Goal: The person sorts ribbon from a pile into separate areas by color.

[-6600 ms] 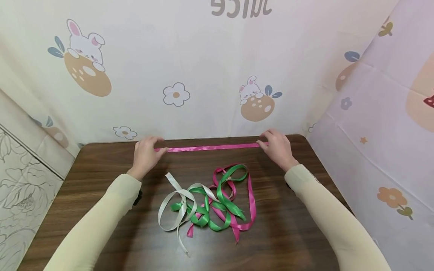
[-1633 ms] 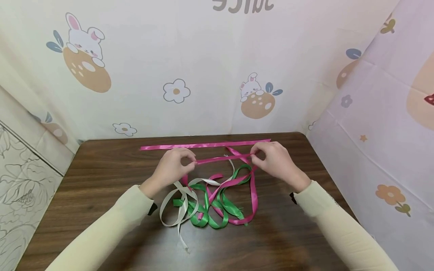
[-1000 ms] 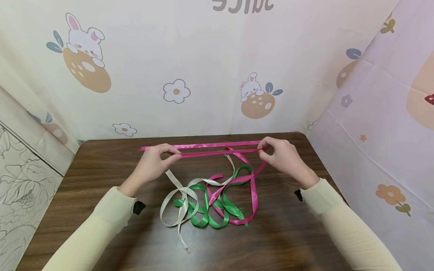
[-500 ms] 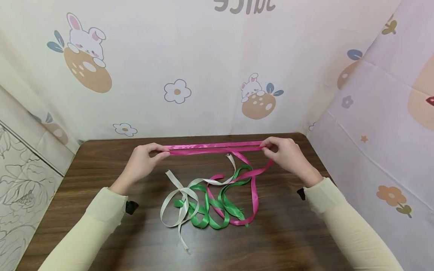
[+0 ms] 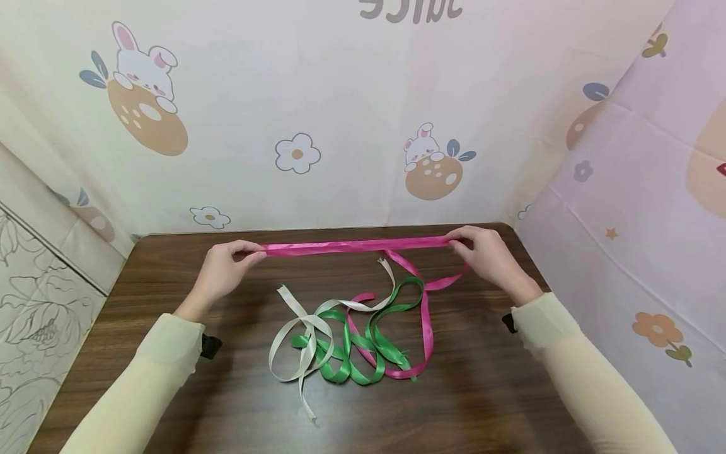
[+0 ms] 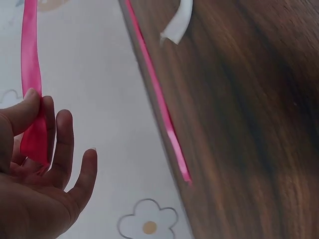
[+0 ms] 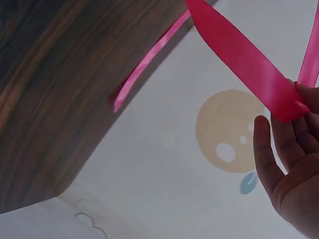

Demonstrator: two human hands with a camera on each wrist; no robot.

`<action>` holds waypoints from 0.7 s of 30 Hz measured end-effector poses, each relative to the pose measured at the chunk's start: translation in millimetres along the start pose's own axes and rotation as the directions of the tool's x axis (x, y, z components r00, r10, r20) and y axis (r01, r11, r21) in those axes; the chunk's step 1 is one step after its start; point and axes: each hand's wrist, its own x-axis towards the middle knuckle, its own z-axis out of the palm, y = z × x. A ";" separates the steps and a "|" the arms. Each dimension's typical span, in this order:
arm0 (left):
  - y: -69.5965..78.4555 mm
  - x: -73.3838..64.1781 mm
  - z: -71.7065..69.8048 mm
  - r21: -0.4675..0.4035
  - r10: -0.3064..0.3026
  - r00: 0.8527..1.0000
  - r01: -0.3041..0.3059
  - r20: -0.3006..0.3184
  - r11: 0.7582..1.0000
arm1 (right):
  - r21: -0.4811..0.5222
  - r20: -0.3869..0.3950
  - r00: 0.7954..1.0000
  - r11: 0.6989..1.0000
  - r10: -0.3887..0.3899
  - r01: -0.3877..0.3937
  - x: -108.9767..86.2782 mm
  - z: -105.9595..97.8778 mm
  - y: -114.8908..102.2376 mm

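My left hand pinches one end of a pink satin ribbon between thumb and fingers. Farther along the same ribbon, my right hand pinches it too, so it runs stretched between them above the table's back edge. From the right hand its loose tail drops toward the pile. A second pink ribbon lies straight on the table along that edge; in the head view the held one mostly covers it. Its right end shows in the right wrist view.
A green ribbon and a white ribbon lie loosely looped mid-table, tangled with more pink ribbon. The brown wooden table ends at the back against a printed curtain.
The first pink ribbon was let go along the back edge. Both hands took another pink ribbon from the pile, then spread apart and moved back, stretching it above the first.
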 end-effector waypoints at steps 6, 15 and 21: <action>-15.7 3.1 -0.3 0.002 -0.028 1.000 0.028 -0.002 1.000 | 0.030 0.021 0.998 0.998 0.056 -0.056 8.2 6.1 15.3; -32.9 8.9 2.2 0.035 -0.063 0.998 0.063 -0.018 0.997 | 0.064 0.055 0.991 0.990 0.121 -0.124 27.6 30.5 38.0; -42.2 8.5 4.6 0.053 -0.072 0.997 0.074 -0.038 0.996 | 0.110 0.079 0.987 0.982 0.143 -0.151 37.2 52.1 45.7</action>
